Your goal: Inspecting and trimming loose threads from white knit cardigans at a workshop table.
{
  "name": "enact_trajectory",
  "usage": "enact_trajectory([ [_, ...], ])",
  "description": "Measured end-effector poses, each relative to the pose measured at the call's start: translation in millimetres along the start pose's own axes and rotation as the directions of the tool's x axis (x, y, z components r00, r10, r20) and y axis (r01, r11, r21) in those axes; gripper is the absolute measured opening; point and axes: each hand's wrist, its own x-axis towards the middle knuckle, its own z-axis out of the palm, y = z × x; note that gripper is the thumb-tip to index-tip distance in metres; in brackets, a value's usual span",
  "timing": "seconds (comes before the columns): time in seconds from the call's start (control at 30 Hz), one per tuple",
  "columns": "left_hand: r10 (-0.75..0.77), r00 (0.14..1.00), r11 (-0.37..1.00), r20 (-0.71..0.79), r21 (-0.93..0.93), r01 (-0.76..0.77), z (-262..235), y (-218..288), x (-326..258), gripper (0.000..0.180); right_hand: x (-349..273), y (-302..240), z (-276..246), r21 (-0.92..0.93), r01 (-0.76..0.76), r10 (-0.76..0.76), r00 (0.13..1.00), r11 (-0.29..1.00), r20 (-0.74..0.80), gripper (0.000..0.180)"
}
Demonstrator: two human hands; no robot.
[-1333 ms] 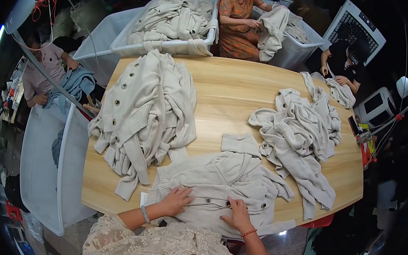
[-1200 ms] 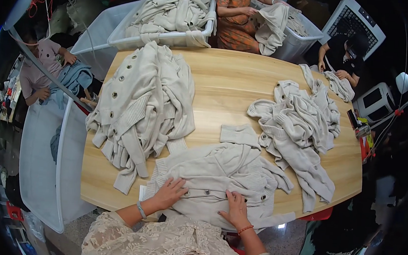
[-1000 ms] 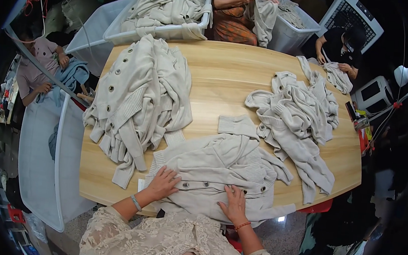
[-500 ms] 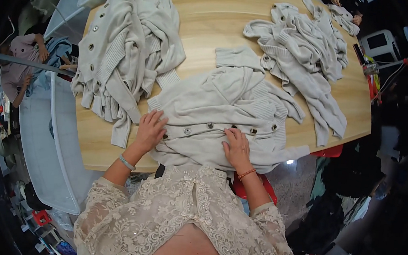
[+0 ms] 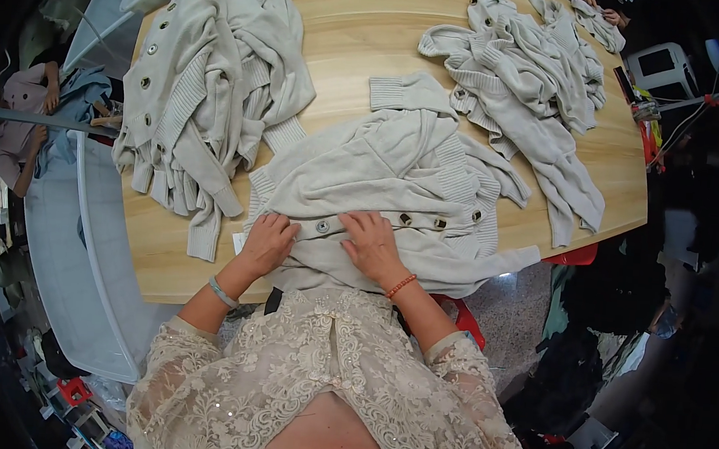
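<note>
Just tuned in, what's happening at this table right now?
A person in a lace top has both hands flat on a pale grey knitted cardigan spread at the near edge of the wooden table. The left hand and the right hand press on its buttoned front, either side of a button. A pile of similar cardigans lies to the left, and a looser heap to the right. A sleeve hangs over the table's near edge.

One spread cardigan (image 5: 397,177), two cardigan heaps (image 5: 210,78) (image 5: 531,78), one table (image 5: 367,22)
</note>
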Motion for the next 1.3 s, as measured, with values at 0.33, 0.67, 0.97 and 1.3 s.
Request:
enact_trajectory([
  [0.33, -0.152, 0.988, 0.944, -0.020, -0.299, 0.139, -21, -3, 6, 0.035, 23, -1, 29, -0.041, 0.062, -0.061, 0.998, 0.997, 0.024, 0.049],
  [0.67, -0.213, 0.919, 0.927, -0.331, -0.367, 0.082, -114, -24, 59, 0.035, 35, 71, -44, -0.122, -0.200, 0.167, 0.957, 0.972, -0.235, 0.056],
  [0.97, -0.127, 0.819, 0.989, -0.559, -0.135, 0.061, -102, -20, 90, 0.032, 84, 133, -201, -0.510, -0.322, -0.010, 0.838, 0.798, -0.545, 0.055],
  [1.3, -0.121, 0.988, 0.969, -0.094, -0.228, 0.097, -11, 5, 7, 0.049, -11, 143, -104, -0.353, -0.301, 0.228, 0.945, 0.886, -0.232, 0.049],
])
